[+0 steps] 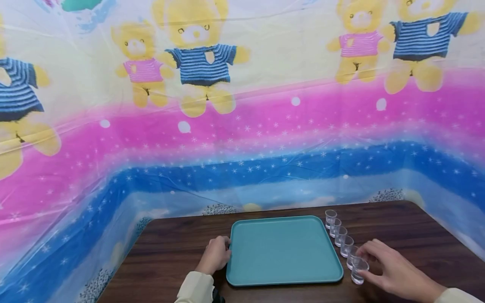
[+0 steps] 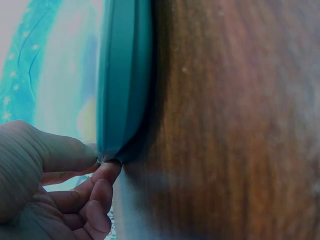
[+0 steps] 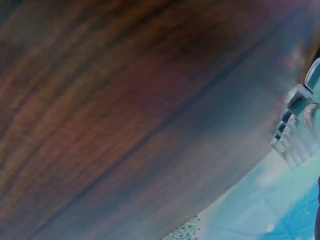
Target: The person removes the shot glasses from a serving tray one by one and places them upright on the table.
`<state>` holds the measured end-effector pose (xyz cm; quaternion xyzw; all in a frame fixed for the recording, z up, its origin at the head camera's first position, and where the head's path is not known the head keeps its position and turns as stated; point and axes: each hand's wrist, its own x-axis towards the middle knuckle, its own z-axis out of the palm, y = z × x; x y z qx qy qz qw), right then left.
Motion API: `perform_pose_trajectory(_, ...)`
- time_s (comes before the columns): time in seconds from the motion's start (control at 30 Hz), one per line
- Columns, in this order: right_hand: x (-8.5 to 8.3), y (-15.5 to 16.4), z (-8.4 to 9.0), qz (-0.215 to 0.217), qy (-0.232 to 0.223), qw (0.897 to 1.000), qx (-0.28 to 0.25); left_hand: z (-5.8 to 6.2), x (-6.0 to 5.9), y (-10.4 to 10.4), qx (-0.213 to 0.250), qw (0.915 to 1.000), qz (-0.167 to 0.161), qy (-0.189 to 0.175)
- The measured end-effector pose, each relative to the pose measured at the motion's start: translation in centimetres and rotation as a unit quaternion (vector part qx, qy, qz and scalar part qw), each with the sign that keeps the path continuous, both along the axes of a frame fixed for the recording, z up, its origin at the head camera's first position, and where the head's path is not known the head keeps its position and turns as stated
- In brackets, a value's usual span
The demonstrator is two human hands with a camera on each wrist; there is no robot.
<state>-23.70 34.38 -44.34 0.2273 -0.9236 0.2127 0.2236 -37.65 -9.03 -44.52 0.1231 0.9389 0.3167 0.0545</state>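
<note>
The left hand (image 1: 216,254) pinches the left rim of the teal tray (image 1: 284,250), which lies flat on the dark wooden bench (image 1: 398,219); the left wrist view shows the thumb (image 2: 60,152) over the edge and a fingertip (image 2: 107,172) under it. The right hand (image 1: 394,269) curls its fingers round the nearest shot glass (image 1: 359,270), the front one of a row of six small clear glasses (image 1: 338,229) standing just beside the tray's right edge. The glasses stand so close together that lifting the front one at a slant could knock its neighbour (image 1: 352,255) and topple the row. A thin pinch on one rim also gives little hold, so the tray might tilt or slide if it is raised from that side alone. Behind hangs a plastic sheet printed with teddy bears (image 1: 201,63).
</note>
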Motion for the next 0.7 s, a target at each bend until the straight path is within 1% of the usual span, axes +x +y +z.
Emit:
perform_pose_trajectory(0.23,-0.5,-0.1,-0.6,-0.004,-0.023,1.000,-0.003,-0.1,-0.1,-0.4,-0.015,0.9997,0.016,-0.007)
perform_pose_trajectory(0.3,-0.6,-0.1,-0.6,-0.005,-0.011,1.000,-0.001,-0.2,0.0,-0.4,-0.018,0.9997,0.019,-0.002)
perform_pose_trajectory(0.33,-0.7,-0.1,-0.5,-0.007,-0.001,1.000,-0.001,-0.2,0.1,-0.4,-0.022,0.9995,0.020,0.009)
perform_pose_trajectory(0.37,-0.7,-0.3,-0.4,-0.012,0.013,1.000,-0.004,-0.2,0.2,-0.3,-0.027,0.9991,0.020,0.027)
perform_pose_trajectory(0.43,-0.9,-1.1,0.1,-0.022,0.044,0.999,-0.014,-0.3,0.4,0.2,-0.042,0.9952,0.026,0.084)
perform_pose_trajectory(0.5,-1.4,-3.0,1.0,-0.031,0.060,0.997,-0.035,0.0,0.6,1.1,-0.066,0.9852,0.032,0.155)
perform_pose_trajectory(0.53,-1.7,-4.4,1.4,-0.033,0.055,0.997,-0.046,0.1,0.7,1.7,-0.083,0.9789,0.034,0.184)
perform_pose_trajectory(0.57,-2.2,-5.9,1.8,-0.031,0.046,0.997,-0.055,0.3,0.7,2.5,-0.096,0.9737,0.033,0.204)
perform_pose_trajectory(0.6,-2.8,-7.5,2.0,-0.028,0.033,0.997,-0.060,0.6,0.7,3.3,-0.108,0.9698,0.026,0.217)
perform_pose_trajectory(0.63,-3.4,-9.1,2.2,-0.028,0.016,0.998,-0.060,0.9,0.7,4.1,-0.120,0.9684,0.016,0.218)
perform_pose_trajectory(0.67,-4.2,-10.6,2.2,-0.030,-0.003,0.998,-0.056,1.1,0.7,5.0,-0.129,0.9679,0.003,0.215)
perform_pose_trajectory(0.7,-4.9,-11.9,2.2,-0.036,-0.022,0.998,-0.045,1.3,0.7,5.8,-0.140,0.9689,-0.010,0.204)
